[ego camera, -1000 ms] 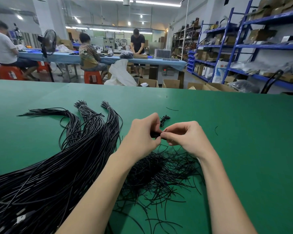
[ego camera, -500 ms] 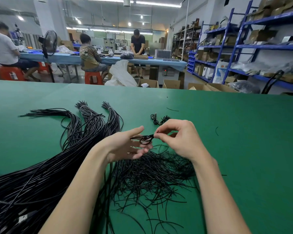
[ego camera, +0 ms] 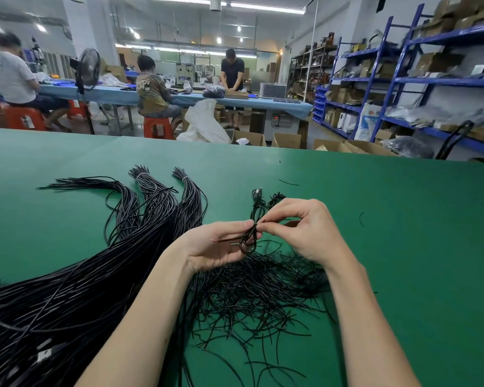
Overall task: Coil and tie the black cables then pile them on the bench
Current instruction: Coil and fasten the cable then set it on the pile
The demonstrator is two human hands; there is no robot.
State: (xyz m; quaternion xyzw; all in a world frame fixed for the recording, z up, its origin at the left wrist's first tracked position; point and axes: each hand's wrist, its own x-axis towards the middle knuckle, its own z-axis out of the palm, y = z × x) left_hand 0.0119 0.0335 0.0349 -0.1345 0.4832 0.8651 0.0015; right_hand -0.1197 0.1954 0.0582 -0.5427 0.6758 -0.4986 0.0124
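A small coiled black cable (ego camera: 248,241) hangs between both hands above the green bench (ego camera: 403,247). My left hand (ego camera: 215,245), palm up, pinches the coil at its top with thumb and fingers. My right hand (ego camera: 302,229) pinches a thin black tie at the same spot. Below them lies a heap of short black ties (ego camera: 257,294). A big bundle of long black cables (ego camera: 76,289) fans across the left of the bench. Just beyond my right hand lie two tied coils (ego camera: 263,197).
Two stray tie pieces (ego camera: 289,182) (ego camera: 361,219) lie on the bench to the right. Beyond the far edge are open cardboard boxes (ego camera: 288,139), blue shelving (ego camera: 419,88), and people working at a blue table (ego camera: 249,103).
The coil has turned from lying flat across my left fingers to hanging upright. My left hand rolled palm up and both hands rose slightly, pinching closer together.
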